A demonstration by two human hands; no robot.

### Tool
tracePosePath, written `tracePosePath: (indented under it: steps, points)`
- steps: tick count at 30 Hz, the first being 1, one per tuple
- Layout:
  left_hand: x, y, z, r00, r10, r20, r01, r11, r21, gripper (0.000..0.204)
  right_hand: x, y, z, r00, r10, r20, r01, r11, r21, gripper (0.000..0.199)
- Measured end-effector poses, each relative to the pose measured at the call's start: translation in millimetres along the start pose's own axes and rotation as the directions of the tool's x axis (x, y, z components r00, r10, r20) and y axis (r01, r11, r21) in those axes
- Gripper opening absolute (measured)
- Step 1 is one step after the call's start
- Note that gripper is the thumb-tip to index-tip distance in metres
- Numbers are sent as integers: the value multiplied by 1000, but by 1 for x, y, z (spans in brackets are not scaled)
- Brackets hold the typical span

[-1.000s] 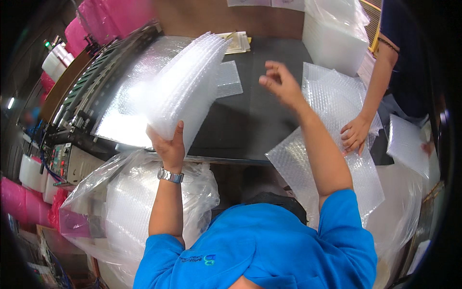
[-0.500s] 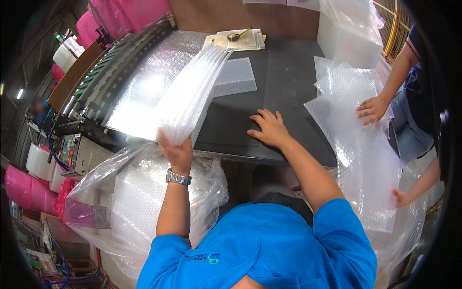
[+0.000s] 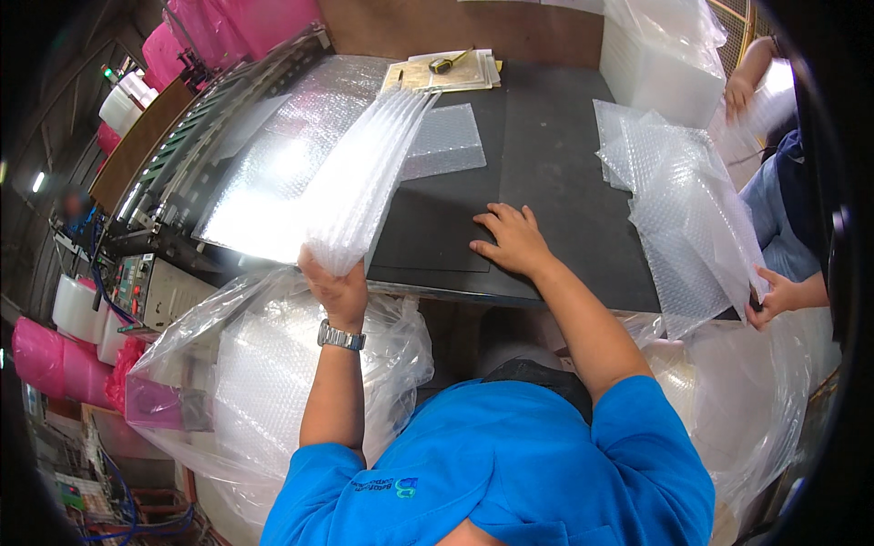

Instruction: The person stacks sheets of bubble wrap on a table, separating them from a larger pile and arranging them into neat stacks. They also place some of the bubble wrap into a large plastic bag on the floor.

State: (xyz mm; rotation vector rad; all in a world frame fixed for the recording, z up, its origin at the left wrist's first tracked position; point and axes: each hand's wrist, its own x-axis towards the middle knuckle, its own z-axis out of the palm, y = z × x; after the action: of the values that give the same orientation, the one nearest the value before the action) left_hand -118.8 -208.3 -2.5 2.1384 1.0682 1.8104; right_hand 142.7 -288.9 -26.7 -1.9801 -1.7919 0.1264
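Note:
A folded bunch of clear bubble wrap sheets (image 3: 369, 168) is gripped at its near end by my left hand (image 3: 335, 284), fingers wrapped round it. Its far end fans out near the papers. My right hand (image 3: 515, 238) rests on the black tabletop (image 3: 546, 127) with its fingers spread, holding nothing. Between the bunch and the bare tabletop lies a flat bubble wrap piece (image 3: 446, 143). To the left, a shiny bubble wrap sheet (image 3: 259, 182) extends from the machine.
Papers with a tape measure (image 3: 443, 65) lie at the back. Loose bubble wrap sheets (image 3: 678, 200) cover the right side, where a co-worker's hand (image 3: 778, 296) holds their edge. A white stack (image 3: 651, 82) stands behind them. A control box (image 3: 150, 289) sits left; plastic bags hang below the table edge.
The co-worker has lifted one hand away to the far right with a sheet, leaving the right-hand pile shifted. Another sheet has appeared by the machine rollers. My hands have hardly moved.

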Motion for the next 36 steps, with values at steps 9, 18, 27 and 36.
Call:
tracePosePath:
  steps: [9,18,27,36]
  points:
    - [40,15,-6,719,-659,221,508,280,-815,45,1,3,2,1000,-7,-19,7,1000,25,47]
    - [49,11,-15,434,-656,618,561,-339,-755,50,0,3,2,999,-15,-40,17,999,37,44]
    - [51,19,-15,411,-614,674,534,-436,-724,51,0,4,1,999,-18,-43,20,999,45,43]
    - [41,21,-13,791,-611,26,364,436,-823,46,0,5,3,998,-22,-61,25,998,58,42]
